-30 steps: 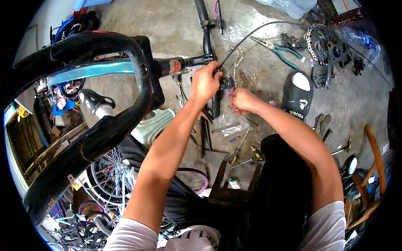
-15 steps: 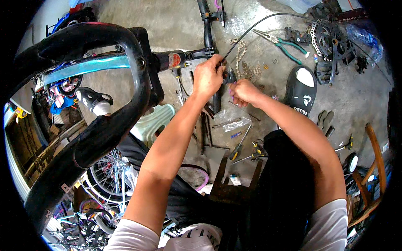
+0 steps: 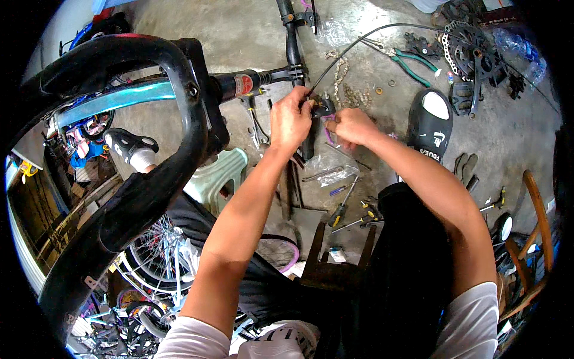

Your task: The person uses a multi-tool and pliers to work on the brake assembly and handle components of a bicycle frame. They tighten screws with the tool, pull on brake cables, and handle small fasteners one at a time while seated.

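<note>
A black bicycle handlebar runs down the middle of the view, joined by a stem to the front of the bike. My left hand is closed at the bar, thumb and fingers pinching the end of a long black cable that arcs away to the right. Just right of those fingers sits a dark brake lever clamp. Its slim purple lever reaches toward me. My right hand is closed at this lever, fingers curled; the fingertips are partly hidden and blurred.
Green-handled pliers, a chain and a crankset lie on the floor ahead. Nearer are a screwdriver and a plastic bag. A black curved frame looms at left, beside a pale green stool.
My left hand has shifted slightly left and down with the cable end. My right hand has drawn a little to the right, and more of the purple lever shows between the hands.
</note>
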Demonstrator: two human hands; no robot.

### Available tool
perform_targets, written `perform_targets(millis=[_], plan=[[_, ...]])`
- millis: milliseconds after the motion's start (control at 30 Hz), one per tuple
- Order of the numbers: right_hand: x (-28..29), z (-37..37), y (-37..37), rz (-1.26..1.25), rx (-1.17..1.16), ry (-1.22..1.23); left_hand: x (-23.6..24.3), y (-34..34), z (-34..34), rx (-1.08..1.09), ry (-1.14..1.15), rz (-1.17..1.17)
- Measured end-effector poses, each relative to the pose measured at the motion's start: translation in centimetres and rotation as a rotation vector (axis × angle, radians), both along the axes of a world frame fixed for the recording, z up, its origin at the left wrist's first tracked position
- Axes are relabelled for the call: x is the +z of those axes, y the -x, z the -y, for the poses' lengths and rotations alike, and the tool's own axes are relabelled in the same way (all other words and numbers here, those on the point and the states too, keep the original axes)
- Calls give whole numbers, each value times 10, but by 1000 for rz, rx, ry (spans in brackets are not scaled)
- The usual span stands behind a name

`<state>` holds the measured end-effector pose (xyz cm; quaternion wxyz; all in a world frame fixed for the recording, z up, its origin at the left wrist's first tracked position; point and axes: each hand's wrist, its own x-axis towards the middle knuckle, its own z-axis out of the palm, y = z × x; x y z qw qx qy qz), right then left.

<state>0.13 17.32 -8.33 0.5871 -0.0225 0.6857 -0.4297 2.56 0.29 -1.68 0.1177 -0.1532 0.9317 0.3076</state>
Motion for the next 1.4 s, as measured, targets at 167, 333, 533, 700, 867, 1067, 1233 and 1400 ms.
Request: perform_targets(millis=[167,333,533,700,867,1067,1233,1400], plan=[[-16,0,-6,-218,-10,-11,-9,8,-8,20,78,-62],[-10,-1,-3,-66,-133,3,-7,9,-11,-163,129,-204],[-5,-4,-3,-309,-6,9,-4,7,-3,-44,59,-95],[-6,-8,-2,-269,-8,55,3,5,-7,-59,56,-109],[-6,-8,0,-290,50,40,4,-5,-6,73,13,22],[-12,-8,1,-344,86,33,-2,-6,-9,62,73,-22],[-15,-9,-2,-448,58,53,-3,1,-13,-5,102,-49],[-11,-10,1,-376,54,86,-2,-22,-11,-20,93,-46]])
